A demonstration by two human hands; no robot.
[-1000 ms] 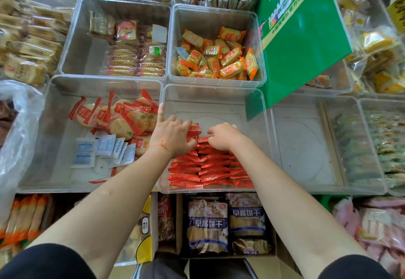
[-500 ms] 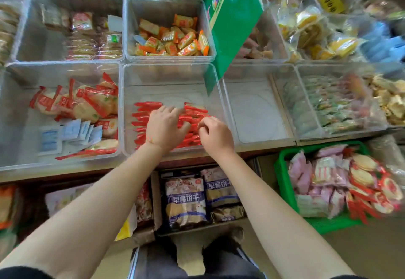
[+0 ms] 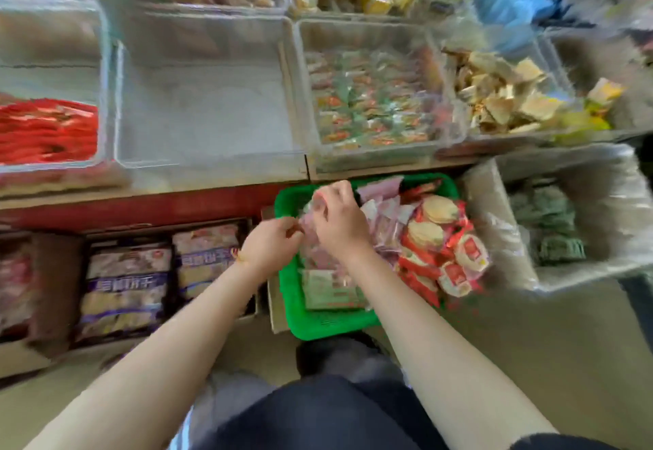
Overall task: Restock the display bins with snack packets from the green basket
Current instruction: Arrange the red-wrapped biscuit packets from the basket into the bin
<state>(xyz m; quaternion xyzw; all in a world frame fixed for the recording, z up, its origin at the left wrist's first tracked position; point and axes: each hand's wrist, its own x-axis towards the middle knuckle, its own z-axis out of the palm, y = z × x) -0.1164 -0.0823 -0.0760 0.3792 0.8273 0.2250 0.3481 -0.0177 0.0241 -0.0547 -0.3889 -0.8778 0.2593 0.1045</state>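
The green basket (image 3: 319, 326) sits on the floor below the shelf of clear display bins. It holds pink snack packets (image 3: 383, 209), round red-wrapped packets (image 3: 440, 234) and a pale green packet (image 3: 325, 289). Both hands are inside the basket's left half. My right hand (image 3: 341, 218) curls its fingers around pink packets. My left hand (image 3: 270, 243) pinches the edge of a pink packet beside it. An empty clear bin (image 3: 208, 110) stands above the basket. The bin with the red stick packets (image 3: 46, 130) is at the far left. The picture is blurred.
Further bins to the right hold green-orange packets (image 3: 371, 107) and tan snacks (image 3: 505, 96). Cartons of bagged snacks (image 3: 130, 283) stand under the shelf to the left. A plastic-lined box (image 3: 572, 220) stands right of the basket. My dark-trousered knees (image 3: 318, 410) are below.
Both hands left the red stick packets in the bin and dropped down-right into the green basket, where they now grip pink packets. The view swung right and down.
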